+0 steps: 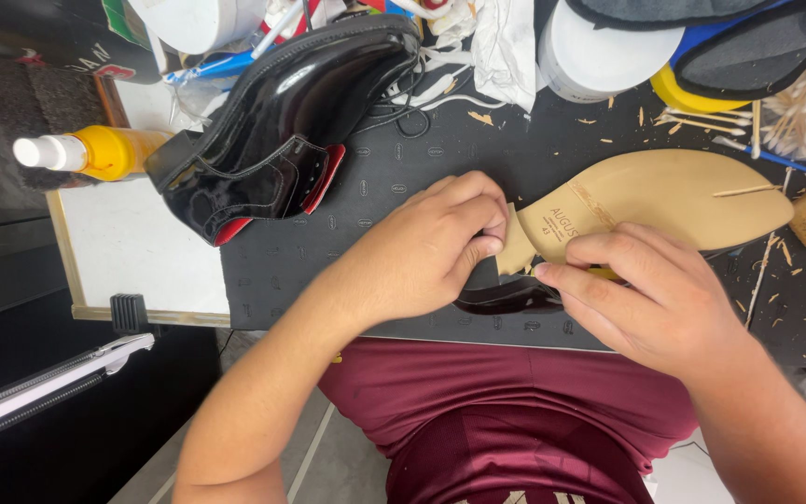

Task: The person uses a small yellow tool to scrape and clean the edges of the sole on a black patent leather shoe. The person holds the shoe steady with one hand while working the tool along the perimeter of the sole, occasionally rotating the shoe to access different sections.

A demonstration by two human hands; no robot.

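The shoe with the tan sole (664, 191) lies sole-up on the dark rubber mat (403, 177), a little right of the frame's centre, its long axis running from the heel end at centre to the toe at the right edge, tilted slightly upward to the right. Both hands meet at the heel end. The left hand (422, 247) comes in from the lower left, its fingers curled and pinching the edge of a tan heel piece (513, 250) against the sole's end. The right hand (664, 299) comes from the lower right, fingers bent and pressed on the near side of the shoe just beside that piece, gripping the shoe's glossy black upper underneath. So the sole stretches away to the right of both sets of fingers, and the left hand sits nearest the heel piece. A second glossy black shoe (282, 121) with red lining rests apart in the upper left, beside a yellow spray bottle (95, 152).
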